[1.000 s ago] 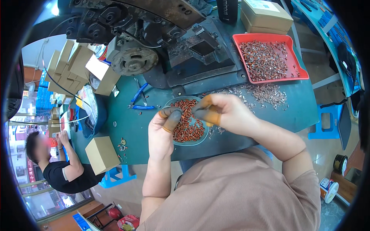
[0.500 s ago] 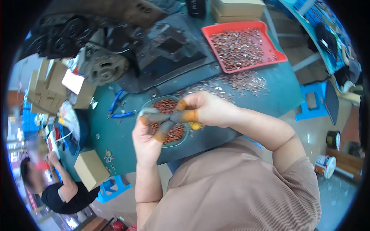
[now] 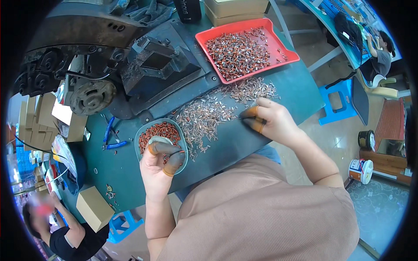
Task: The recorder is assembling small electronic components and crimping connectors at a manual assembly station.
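Observation:
My left hand [image 3: 159, 167] is over the near side of a greenish tub [image 3: 184, 157] full of small reddish-brown metal pieces [image 3: 160, 130]. Dark, orange-edged finger cots cover its thumb and fingertips, pinched together; whatever they hold is too small to make out. To the right, my right hand [image 3: 272, 121] is low over the table, beside a spread of loose small pieces [image 3: 202, 119]. Its capped fingers are also pressed together, and I cannot see what is between them.
Behind the loose pieces, a red tray [image 3: 285, 47] holds many similar small pieces. A dark metal machine [image 3: 161, 65] fills the back left. Blue-handled pliers [image 3: 114, 137] lie left of the tub, and a cardboard box [image 3: 94, 208] sits at the left edge, near a seated person [image 3: 78, 232].
My hands were together over the tub and are now apart. The right hand has moved right to the loose pieces; the left stays over the tub. The whole view has shifted.

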`<state>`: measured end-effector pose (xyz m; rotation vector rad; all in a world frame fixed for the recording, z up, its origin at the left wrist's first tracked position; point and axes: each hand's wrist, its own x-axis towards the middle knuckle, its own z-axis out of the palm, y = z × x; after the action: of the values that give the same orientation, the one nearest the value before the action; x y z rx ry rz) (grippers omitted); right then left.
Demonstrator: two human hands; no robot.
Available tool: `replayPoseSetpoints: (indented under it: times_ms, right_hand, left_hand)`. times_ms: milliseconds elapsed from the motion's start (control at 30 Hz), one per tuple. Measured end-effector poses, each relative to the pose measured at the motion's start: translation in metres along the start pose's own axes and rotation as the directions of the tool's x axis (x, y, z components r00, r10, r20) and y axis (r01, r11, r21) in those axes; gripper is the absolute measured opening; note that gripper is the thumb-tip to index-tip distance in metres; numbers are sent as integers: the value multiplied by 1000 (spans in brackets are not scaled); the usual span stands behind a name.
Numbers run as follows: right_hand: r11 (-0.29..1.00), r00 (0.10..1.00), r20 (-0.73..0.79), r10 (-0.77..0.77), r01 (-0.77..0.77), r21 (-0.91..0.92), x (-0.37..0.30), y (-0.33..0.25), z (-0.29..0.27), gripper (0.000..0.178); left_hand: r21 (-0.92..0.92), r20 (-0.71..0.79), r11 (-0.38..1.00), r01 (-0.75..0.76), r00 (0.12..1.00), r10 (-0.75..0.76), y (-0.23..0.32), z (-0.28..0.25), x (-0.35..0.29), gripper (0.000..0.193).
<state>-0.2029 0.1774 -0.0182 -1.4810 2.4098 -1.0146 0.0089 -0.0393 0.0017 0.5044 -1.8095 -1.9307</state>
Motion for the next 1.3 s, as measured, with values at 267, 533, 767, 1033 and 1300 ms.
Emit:
replayPoseSetpoints:
  times_ms: [267, 533, 767, 1033, 1300]
  right_hand:
    - [998, 998, 51, -45, 47, -39, 12, 3, 6, 20]
    - [969, 978, 90, -187, 199, -148, 15, 14, 13, 19]
    - [969, 981, -111, -157, 175, 177, 44, 2, 9, 14]
    - [936, 916, -350, -195, 280, 211, 143, -53, 15, 13]
    - [947, 823, -471, -318, 304, -108, 192, -71, 20, 17]
  left_hand:
    - [34, -16, 999, -5, 1000, 5, -3, 3, -3, 21]
    - [6, -37, 1000, 3, 999, -3, -5, 5, -2, 21]
    - [83, -97, 997, -1, 995, 9, 1, 5, 9, 17]
    - [758, 88, 411, -506, 704, 704, 22, 4, 92, 18]
    - [902, 243, -68, -426, 373, 896, 25, -11, 149, 24]
